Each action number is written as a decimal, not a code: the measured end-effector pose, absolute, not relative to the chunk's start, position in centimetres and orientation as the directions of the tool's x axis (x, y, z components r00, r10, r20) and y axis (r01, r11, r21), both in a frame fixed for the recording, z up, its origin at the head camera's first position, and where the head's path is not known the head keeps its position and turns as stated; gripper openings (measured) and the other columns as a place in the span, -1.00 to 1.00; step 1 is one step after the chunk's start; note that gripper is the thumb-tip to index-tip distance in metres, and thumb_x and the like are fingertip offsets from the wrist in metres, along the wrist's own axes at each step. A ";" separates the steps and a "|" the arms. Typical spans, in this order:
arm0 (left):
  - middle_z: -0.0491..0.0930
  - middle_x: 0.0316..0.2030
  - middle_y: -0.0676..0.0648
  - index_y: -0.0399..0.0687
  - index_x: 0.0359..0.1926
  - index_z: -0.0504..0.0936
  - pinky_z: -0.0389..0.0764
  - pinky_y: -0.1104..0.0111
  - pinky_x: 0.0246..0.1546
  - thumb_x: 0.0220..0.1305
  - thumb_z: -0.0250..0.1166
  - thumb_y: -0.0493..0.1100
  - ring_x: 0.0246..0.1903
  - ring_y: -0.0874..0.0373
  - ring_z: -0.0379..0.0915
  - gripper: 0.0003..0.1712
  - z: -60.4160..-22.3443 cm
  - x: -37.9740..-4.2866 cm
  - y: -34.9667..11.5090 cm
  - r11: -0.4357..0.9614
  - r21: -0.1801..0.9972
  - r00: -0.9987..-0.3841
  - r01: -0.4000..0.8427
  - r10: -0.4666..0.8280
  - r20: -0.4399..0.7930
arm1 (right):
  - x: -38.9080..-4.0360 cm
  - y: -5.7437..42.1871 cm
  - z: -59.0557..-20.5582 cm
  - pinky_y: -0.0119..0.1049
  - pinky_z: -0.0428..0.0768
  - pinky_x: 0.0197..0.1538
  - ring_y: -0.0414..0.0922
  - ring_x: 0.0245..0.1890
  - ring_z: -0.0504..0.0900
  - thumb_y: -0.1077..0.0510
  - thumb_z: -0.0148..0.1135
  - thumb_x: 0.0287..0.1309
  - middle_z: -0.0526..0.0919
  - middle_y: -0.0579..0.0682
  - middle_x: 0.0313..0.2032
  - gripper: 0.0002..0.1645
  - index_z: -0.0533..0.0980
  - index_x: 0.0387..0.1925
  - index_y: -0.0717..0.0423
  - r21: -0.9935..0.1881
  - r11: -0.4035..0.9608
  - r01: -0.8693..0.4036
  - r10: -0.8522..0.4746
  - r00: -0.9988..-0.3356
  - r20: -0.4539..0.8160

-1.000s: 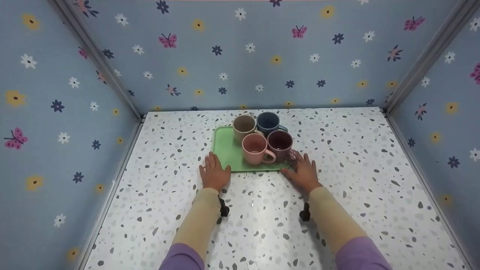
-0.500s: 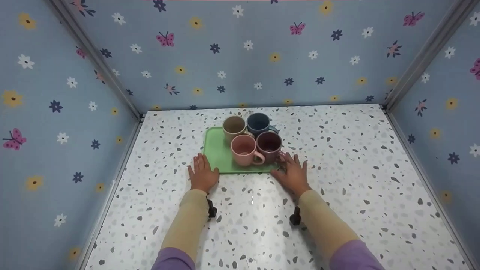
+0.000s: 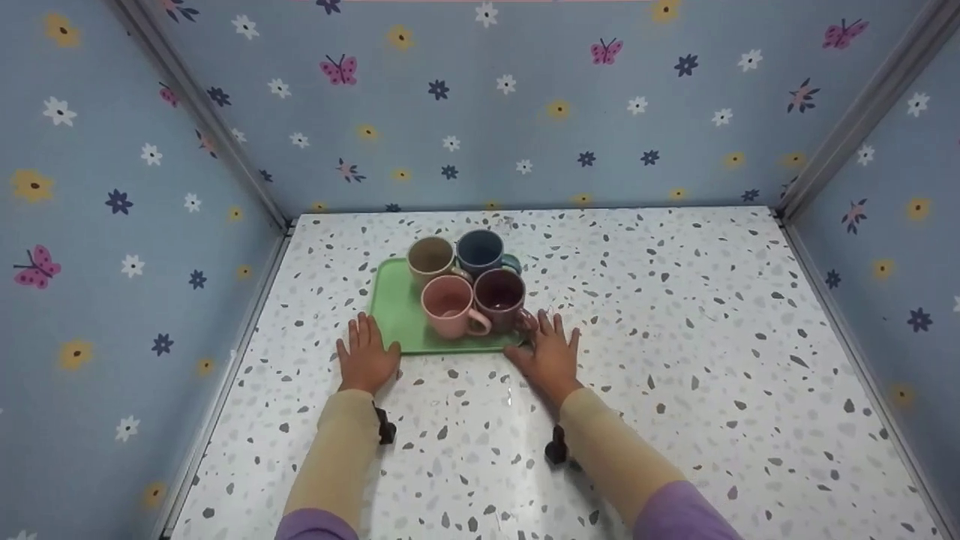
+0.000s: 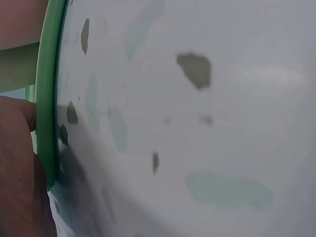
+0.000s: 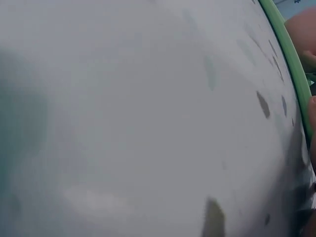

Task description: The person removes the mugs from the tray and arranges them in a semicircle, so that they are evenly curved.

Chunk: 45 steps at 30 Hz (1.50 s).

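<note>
A green tray [image 3: 397, 315] lies on the speckled table, carrying several mugs grouped toward its right side. In front stand a pink mug [image 3: 448, 307] and a dark maroon mug [image 3: 499, 300]; behind them are a tan mug [image 3: 430, 259] and a blue mug [image 3: 480, 253]. My left hand [image 3: 366, 361] lies at the front left corner, its fingers extended along the side and the thumb at the front edge. At the front right corner, my right hand [image 3: 551, 356] has its fingers spread near the maroon mug's handle and its thumb at the front edge. Both wrist views show the tray's rim [image 4: 45, 98] close beside the fingers.
The white speckled table [image 3: 675, 337] extends on both sides of the tray. Flower-patterned panels [image 3: 510, 112] close in the back, left and right, with grey metal strips [image 3: 862, 112] at the corners.
The tray has slid left across the table with all its mugs, and slightly toward me. Both hands have moved along with it, keeping their places at its front corners.
</note>
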<state>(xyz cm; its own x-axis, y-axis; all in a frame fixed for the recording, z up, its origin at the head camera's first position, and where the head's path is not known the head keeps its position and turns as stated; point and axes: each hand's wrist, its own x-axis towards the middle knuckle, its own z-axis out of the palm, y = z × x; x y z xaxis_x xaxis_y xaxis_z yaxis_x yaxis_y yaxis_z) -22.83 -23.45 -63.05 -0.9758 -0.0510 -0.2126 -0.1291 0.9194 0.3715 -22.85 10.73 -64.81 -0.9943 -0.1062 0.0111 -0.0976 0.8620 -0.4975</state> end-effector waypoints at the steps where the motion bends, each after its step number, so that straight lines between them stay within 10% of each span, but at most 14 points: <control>1: -0.45 0.58 -0.34 -0.40 0.56 -0.33 -0.51 -0.21 0.45 0.53 -0.20 0.13 0.55 -0.27 -0.61 -0.08 -63.1 -22.7 -23.8 0.918 0.375 -0.976 -0.130 -0.052 -0.211 | -22.8 10.3 -64.8 0.30 -0.34 0.49 0.21 0.57 -0.10 -0.48 0.14 0.23 0.10 0.10 0.55 0.02 0.25 0.51 -0.01 -0.493 0.865 -0.093 -0.103 -0.995 0.008; 19: -0.41 0.56 -0.42 -0.46 0.54 -0.29 -0.54 -0.19 0.45 0.52 -0.16 0.19 0.54 -0.33 -0.57 -0.02 -63.7 -21.0 -26.4 0.928 0.364 -0.987 -0.085 -0.028 -0.159 | -22.2 8.1 -65.0 0.30 -0.27 0.50 0.21 0.56 -0.07 -0.51 0.16 0.20 0.12 0.12 0.54 -0.02 0.40 0.42 0.03 -0.475 0.870 -0.130 -0.143 -0.990 0.009; 45: -0.36 0.57 -0.41 -0.04 0.62 -0.05 -0.35 -0.21 0.48 0.40 -0.02 0.46 0.54 -0.34 -0.50 0.03 -64.8 -20.9 -26.6 0.915 0.399 -0.994 0.064 0.092 -0.052 | -23.1 9.7 -64.7 0.21 -0.12 0.53 0.19 0.55 0.03 -0.40 0.15 0.29 0.20 0.08 0.52 -0.19 0.30 0.49 -0.27 -0.472 0.849 -0.236 -0.256 -0.966 0.023</control>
